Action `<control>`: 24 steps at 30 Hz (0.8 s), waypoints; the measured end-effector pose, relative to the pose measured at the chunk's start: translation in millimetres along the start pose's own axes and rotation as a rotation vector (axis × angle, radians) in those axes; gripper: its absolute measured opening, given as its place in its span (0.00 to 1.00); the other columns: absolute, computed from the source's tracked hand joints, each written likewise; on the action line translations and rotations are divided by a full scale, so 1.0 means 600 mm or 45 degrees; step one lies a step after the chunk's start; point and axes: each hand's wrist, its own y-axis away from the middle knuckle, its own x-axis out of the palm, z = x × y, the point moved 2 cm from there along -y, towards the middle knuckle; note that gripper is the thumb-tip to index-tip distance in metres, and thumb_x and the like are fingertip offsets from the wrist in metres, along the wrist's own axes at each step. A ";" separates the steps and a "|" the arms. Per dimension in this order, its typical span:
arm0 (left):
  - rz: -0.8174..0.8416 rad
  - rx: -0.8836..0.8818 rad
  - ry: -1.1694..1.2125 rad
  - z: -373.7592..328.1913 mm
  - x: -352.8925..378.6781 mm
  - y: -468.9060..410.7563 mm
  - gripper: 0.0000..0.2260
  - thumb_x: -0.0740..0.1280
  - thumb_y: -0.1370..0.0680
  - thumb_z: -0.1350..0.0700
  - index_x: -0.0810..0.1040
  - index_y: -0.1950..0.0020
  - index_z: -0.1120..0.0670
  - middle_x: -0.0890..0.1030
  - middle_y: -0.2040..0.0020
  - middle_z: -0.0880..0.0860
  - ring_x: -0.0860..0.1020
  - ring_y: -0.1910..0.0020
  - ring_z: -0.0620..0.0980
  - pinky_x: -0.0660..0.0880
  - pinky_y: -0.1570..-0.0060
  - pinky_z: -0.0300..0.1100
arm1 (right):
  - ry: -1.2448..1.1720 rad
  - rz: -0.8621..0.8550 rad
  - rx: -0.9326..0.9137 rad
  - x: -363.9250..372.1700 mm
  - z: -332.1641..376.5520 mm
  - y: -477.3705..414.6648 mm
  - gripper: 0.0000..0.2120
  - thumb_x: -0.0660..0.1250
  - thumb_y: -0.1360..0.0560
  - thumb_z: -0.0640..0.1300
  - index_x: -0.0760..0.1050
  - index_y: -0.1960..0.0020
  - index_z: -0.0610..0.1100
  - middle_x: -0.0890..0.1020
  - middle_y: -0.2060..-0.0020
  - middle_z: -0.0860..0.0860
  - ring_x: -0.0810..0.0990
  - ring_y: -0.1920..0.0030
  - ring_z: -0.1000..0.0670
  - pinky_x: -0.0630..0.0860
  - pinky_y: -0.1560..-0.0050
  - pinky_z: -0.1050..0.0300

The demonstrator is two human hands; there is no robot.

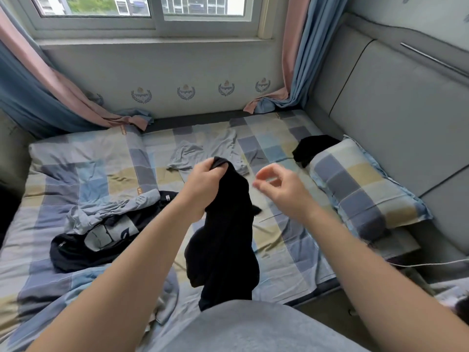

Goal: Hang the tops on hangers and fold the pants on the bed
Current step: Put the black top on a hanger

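Garment suspended above the bed (279, 138). The black garment (228, 237) is gripped at its upper edge by the left hand (203, 184), whose fingers are curled tightly round a bunched fold. From that grip the cloth hangs almost straight down, so its long axis is near vertical; its lower end is hidden behind the person's grey-clad torso. The right hand (276, 189) is shown just to the right of the gripped edge, at nearly the same height and apart from the cloth. Its fingers are loosely curled, thumb and forefinger narrowly parted, and nothing is held; slight blur is noted. A further grip on the upper edge is judged to be required next, and the cloth lies leftward of the right fingertips. Whether top or pants is held cannot be told. A grey garment (205, 151) is laid flat behind the hands.
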 end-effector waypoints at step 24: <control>0.412 -0.272 -0.154 0.125 -0.021 0.053 0.18 0.77 0.26 0.54 0.79 0.37 0.50 0.85 0.44 0.49 0.83 0.45 0.46 0.79 0.45 0.41 | -0.952 -0.038 0.470 0.074 -0.024 0.025 0.12 0.72 0.22 0.46 0.82 0.44 0.40 0.86 0.49 0.43 0.86 0.47 0.44 0.83 0.48 0.49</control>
